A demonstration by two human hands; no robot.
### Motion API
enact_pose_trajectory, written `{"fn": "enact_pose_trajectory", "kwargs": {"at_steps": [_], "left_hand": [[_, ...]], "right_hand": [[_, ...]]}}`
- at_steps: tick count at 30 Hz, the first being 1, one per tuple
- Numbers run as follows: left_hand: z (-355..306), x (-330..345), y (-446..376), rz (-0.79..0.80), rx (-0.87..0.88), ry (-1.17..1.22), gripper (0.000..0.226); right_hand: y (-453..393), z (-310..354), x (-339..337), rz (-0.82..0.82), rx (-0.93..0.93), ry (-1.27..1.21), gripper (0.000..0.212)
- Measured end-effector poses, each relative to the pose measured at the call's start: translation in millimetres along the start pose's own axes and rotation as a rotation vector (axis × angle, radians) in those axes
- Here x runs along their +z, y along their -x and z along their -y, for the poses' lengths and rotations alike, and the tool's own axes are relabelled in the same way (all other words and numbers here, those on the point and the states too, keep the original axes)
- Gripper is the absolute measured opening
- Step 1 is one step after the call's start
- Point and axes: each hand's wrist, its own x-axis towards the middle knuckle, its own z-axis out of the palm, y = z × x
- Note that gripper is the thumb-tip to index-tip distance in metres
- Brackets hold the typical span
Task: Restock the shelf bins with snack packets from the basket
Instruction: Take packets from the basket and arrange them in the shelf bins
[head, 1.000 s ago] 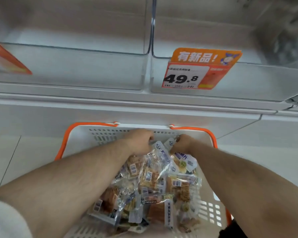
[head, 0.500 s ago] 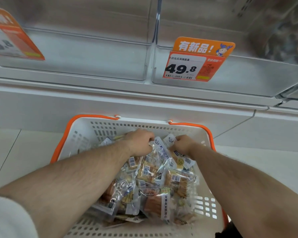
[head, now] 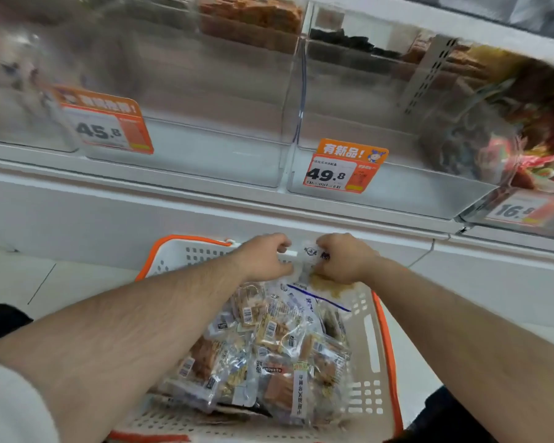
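Observation:
A white basket [head: 373,330] with an orange rim sits on the floor below the shelf. A bunch of clear snack packets [head: 269,350] hangs over it, lifted by its top edge. My left hand [head: 264,257] and my right hand [head: 346,257] both grip the top of the bunch, close together, above the basket's far rim. Above stand two clear shelf bins: one with a 45.8 tag [head: 205,161] and one with a 49.8 tag [head: 413,190]; their lower fronts show no packets.
To the right, a bin [head: 518,148] holds red and dark packets over a 16.9 tag. Higher bins hold brown snacks [head: 253,14]. A white shelf ledge [head: 173,193] runs under the bins. Pale floor tiles lie either side of the basket.
Both hands have risen from inside the basket to above its far rim, lifting the bunch of packets. The view has tilted up, so more of the shelf bins show.

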Motion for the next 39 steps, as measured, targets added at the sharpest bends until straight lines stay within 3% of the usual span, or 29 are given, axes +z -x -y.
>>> {"fn": "enact_pose_trajectory", "kwargs": {"at_steps": [2,7,13,23,33,36,39], "left_hand": [[-4.7,-10.5,5.9,-0.026,-0.018,0.167,0.054],[-14.7,-31.1,12.4,-0.072,0.067,0.370,0.017],[-16.5,-51.6,25.3,-0.109,0.016,0.414,0.012],[-34.0,-99.0,52.5,-0.367,0.042,0.654,0.015],[-31.0,-164.0,64.5,-0.601,0.178,0.636,0.020],[-26.9,-191.0,67.2,-0.681,0.213,0.604,0.018],[-18.9,-215.3,66.8,-0.853,0.192,0.505,0.017]], "right_hand": [[8.5,17.0,-18.8,-0.006,-0.030,-0.055,0.012],[18.1,47.4,-46.5,-0.075,-0.089,-0.166,0.010],[23.1,42.9,-64.3,-0.076,-0.025,-0.325,0.021],[28.0,42.0,-73.3,-0.110,0.098,-0.957,0.013],[11.9,104.9,-102.5,-0.194,0.014,-1.297,0.016],[5.2,129.8,-119.7,-0.157,-0.005,-1.338,0.003],[-9.6,152.2,-137.3,-0.072,-0.025,-1.343,0.003]]}}
